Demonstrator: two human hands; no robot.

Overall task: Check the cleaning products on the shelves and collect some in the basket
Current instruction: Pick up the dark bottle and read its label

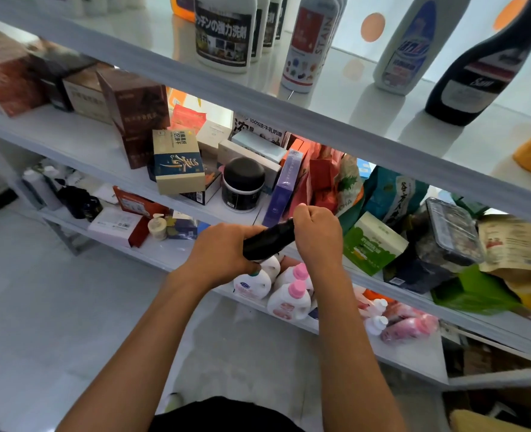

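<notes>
Your left hand (pixel 223 254) and right hand (pixel 317 235) both grip one black bottle (pixel 268 241); below it, two pink-capped bottles (pixel 292 294) stand on the shelf (pixel 413 357).

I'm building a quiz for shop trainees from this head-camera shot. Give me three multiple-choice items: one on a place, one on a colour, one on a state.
1. Where does the round black-lidded plastic jar stand?
A. on the top shelf
B. on the second shelf down, left of the tall purple box
C. on the floor

2. What colour are the caps of the white jugs on the shelf under the hands?
A. pink
B. green
C. black

3. How is the dark glossy bottle held?
A. lying untouched on a shelf
B. by one hand only
C. by both hands

Answers:
1 B, it sits between the boxes on that shelf.
2 A, pink caps show just below the wrists.
3 C, the left hand wraps its body while the right hand grips its upper end.
</notes>
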